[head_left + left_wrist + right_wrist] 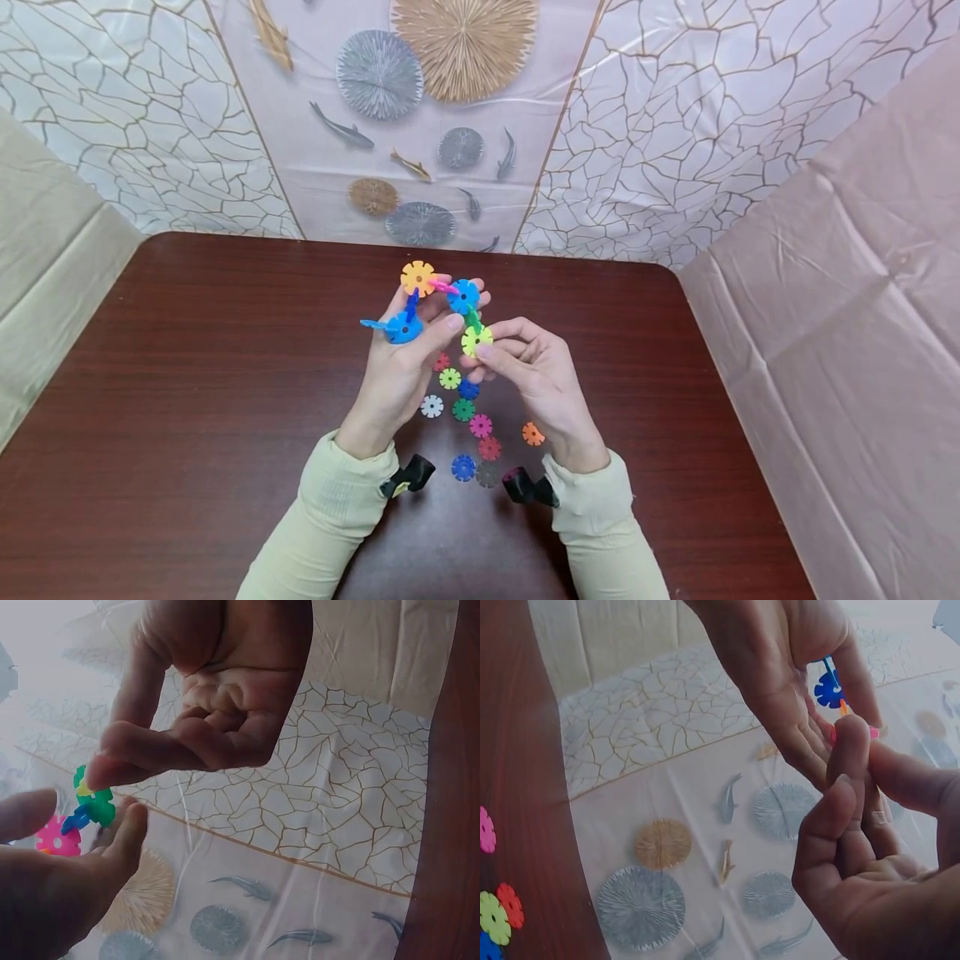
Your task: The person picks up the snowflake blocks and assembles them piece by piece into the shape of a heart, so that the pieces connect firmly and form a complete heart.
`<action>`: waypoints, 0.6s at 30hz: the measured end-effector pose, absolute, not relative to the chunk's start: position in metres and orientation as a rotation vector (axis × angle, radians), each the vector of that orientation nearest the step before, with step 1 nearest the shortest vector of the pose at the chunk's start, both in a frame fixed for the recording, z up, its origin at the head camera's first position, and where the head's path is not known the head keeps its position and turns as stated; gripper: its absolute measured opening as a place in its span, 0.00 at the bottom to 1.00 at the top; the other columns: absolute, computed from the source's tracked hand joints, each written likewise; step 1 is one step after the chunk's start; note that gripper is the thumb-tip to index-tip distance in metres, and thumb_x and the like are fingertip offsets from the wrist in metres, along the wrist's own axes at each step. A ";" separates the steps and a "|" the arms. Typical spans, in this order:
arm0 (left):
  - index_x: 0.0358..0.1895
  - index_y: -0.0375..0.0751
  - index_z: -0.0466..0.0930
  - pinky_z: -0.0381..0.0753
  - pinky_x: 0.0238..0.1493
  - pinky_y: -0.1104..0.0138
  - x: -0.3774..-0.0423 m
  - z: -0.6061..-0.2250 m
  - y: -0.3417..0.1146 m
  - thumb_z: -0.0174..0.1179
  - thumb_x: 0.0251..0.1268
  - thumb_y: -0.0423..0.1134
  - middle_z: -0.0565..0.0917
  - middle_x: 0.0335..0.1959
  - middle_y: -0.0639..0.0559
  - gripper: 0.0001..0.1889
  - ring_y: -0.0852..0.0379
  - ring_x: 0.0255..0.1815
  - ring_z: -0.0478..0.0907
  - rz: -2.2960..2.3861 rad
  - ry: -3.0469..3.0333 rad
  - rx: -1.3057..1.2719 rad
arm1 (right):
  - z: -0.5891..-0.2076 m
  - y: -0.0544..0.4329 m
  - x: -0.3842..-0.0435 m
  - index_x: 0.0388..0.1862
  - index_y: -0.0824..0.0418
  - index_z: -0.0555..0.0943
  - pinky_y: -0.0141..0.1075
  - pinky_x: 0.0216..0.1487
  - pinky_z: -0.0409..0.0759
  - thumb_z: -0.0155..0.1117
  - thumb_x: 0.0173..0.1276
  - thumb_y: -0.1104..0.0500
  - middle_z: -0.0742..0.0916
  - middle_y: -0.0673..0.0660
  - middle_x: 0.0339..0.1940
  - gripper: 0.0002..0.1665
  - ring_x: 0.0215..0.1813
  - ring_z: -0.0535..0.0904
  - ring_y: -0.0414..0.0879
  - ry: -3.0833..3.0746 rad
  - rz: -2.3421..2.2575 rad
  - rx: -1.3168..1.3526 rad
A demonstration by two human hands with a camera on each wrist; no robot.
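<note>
A chain of slotted plastic snowflake discs is held up over the table by both hands. It runs from a light blue disc (pixel 372 324) and a blue disc (pixel 405 329) through a dark blue one to an orange disc (pixel 417 279). From there a pink disc (pixel 445 287), another blue disc (pixel 464 296) and a green disc (pixel 474 320) lead to a yellow-green disc (pixel 476 340). My left hand (pixel 397 367) holds the chain, its thumb near the green disc. Between thumb and fingers, my right hand (pixel 536 367) pinches the yellow-green end disc, which its fingers partly cover in the left wrist view.
Several loose discs lie on the dark wooden table (pixel 225 400) below the hands, among them a white disc (pixel 432 407), a pink disc (pixel 481 426) and a grey disc (pixel 487 475). An orange disc (pixel 533 433) sits near the right wrist. Patterned cloth (pixel 420 167) hangs behind the table.
</note>
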State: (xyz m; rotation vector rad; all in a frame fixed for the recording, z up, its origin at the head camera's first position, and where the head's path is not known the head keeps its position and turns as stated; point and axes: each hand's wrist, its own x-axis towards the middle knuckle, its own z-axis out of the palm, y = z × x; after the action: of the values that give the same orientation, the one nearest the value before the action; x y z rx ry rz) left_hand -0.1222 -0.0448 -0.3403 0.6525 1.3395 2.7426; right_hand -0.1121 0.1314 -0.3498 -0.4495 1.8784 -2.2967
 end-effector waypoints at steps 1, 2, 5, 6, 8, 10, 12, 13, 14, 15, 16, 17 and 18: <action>0.63 0.42 0.67 0.72 0.63 0.52 -0.122 -0.340 -0.045 0.53 0.67 0.24 0.76 0.61 0.34 0.22 0.38 0.61 0.75 2.734 1.333 0.651 | -0.349 0.131 -0.112 0.46 0.67 0.77 0.40 0.39 0.85 0.65 0.67 0.66 0.89 0.61 0.35 0.11 0.32 0.87 0.50 1.898 -2.304 -0.460; 0.63 0.42 0.66 0.73 0.62 0.53 -0.123 -0.340 -0.045 0.53 0.67 0.23 0.77 0.60 0.35 0.23 0.38 0.60 0.76 2.727 1.333 0.647 | -0.349 0.132 -0.112 0.46 0.67 0.77 0.39 0.38 0.85 0.65 0.66 0.66 0.89 0.61 0.34 0.11 0.31 0.87 0.49 1.917 -2.310 -0.469; 0.63 0.42 0.65 0.77 0.58 0.53 -0.123 -0.341 -0.046 0.54 0.65 0.21 0.79 0.56 0.35 0.25 0.37 0.57 0.78 2.718 1.350 0.635 | -0.349 0.132 -0.113 0.45 0.67 0.77 0.38 0.37 0.85 0.65 0.66 0.66 0.89 0.60 0.33 0.11 0.29 0.87 0.49 1.943 -2.329 -0.484; 0.63 0.42 0.65 0.77 0.57 0.54 -0.123 -0.341 -0.047 0.54 0.64 0.20 0.79 0.55 0.36 0.26 0.38 0.56 0.79 2.719 1.361 0.628 | -0.348 0.132 -0.113 0.45 0.67 0.77 0.38 0.37 0.85 0.66 0.66 0.66 0.89 0.60 0.33 0.11 0.29 0.87 0.49 1.955 -2.328 -0.483; 0.63 0.41 0.66 0.79 0.56 0.54 -0.123 -0.341 -0.048 0.55 0.63 0.19 0.80 0.53 0.37 0.26 0.39 0.54 0.80 2.724 1.388 0.614 | -0.348 0.132 -0.114 0.44 0.66 0.77 0.39 0.37 0.85 0.66 0.65 0.66 0.89 0.60 0.32 0.10 0.28 0.87 0.49 1.971 -2.316 -0.484; 0.63 0.41 0.66 0.79 0.56 0.54 -0.123 -0.341 -0.048 0.56 0.63 0.19 0.81 0.52 0.37 0.27 0.40 0.54 0.80 2.735 1.408 0.599 | -0.347 0.133 -0.114 0.44 0.67 0.77 0.41 0.38 0.85 0.65 0.66 0.65 0.89 0.61 0.31 0.10 0.28 0.87 0.51 1.999 -2.286 -0.494; 0.63 0.41 0.66 0.78 0.57 0.55 -0.123 -0.341 -0.049 0.56 0.63 0.19 0.81 0.51 0.37 0.27 0.40 0.54 0.80 2.748 1.417 0.588 | -0.346 0.137 -0.115 0.44 0.67 0.77 0.42 0.38 0.85 0.64 0.69 0.63 0.89 0.62 0.31 0.10 0.29 0.86 0.53 2.062 -2.216 -0.513; 0.63 0.41 0.66 0.78 0.57 0.55 -0.123 -0.342 -0.050 0.56 0.63 0.19 0.80 0.51 0.37 0.26 0.40 0.54 0.80 2.756 1.413 0.585 | -0.345 0.140 -0.115 0.45 0.67 0.77 0.42 0.39 0.85 0.63 0.70 0.62 0.88 0.62 0.31 0.10 0.30 0.86 0.55 2.103 -2.169 -0.516; 0.63 0.41 0.66 0.78 0.57 0.55 -0.124 -0.342 -0.050 0.55 0.63 0.18 0.80 0.51 0.38 0.26 0.40 0.53 0.80 2.760 1.409 0.584 | -0.344 0.143 -0.115 0.45 0.67 0.77 0.43 0.39 0.85 0.62 0.70 0.61 0.88 0.62 0.32 0.10 0.32 0.86 0.56 2.148 -2.114 -0.516; 0.63 0.41 0.67 0.78 0.57 0.55 -0.124 -0.342 -0.051 0.55 0.63 0.18 0.81 0.50 0.38 0.26 0.40 0.54 0.80 2.766 1.398 0.581 | -0.344 0.148 -0.115 0.46 0.66 0.78 0.43 0.39 0.84 0.63 0.70 0.60 0.88 0.62 0.32 0.11 0.33 0.85 0.56 2.210 -2.040 -0.505; 0.62 0.41 0.67 0.78 0.57 0.55 -0.124 -0.342 -0.051 0.54 0.63 0.18 0.81 0.50 0.38 0.26 0.40 0.53 0.80 2.771 1.385 0.582 | -0.345 0.152 -0.115 0.46 0.64 0.79 0.43 0.39 0.84 0.64 0.70 0.58 0.88 0.60 0.33 0.12 0.34 0.85 0.56 2.288 -1.941 -0.486; 0.62 0.41 0.67 0.78 0.57 0.54 -0.124 -0.342 -0.051 0.54 0.63 0.18 0.81 0.49 0.39 0.26 0.40 0.53 0.81 2.776 1.375 0.582 | -0.346 0.157 -0.115 0.46 0.62 0.79 0.43 0.39 0.83 0.65 0.68 0.57 0.88 0.59 0.34 0.12 0.35 0.84 0.55 2.367 -1.822 -0.465; 0.61 0.41 0.68 0.78 0.57 0.54 -0.124 -0.342 -0.051 0.54 0.63 0.17 0.81 0.49 0.40 0.25 0.40 0.52 0.81 2.782 1.362 0.580 | -0.347 0.162 -0.115 0.46 0.60 0.80 0.43 0.40 0.83 0.68 0.66 0.56 0.87 0.58 0.36 0.14 0.36 0.83 0.54 2.445 -1.687 -0.442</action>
State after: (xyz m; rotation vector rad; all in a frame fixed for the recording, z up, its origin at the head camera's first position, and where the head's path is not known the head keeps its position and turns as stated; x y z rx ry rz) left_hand -0.1242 -0.0513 -0.3425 0.5799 1.3621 2.7815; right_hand -0.1153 0.1618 -0.3471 -0.4416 2.4449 -1.6867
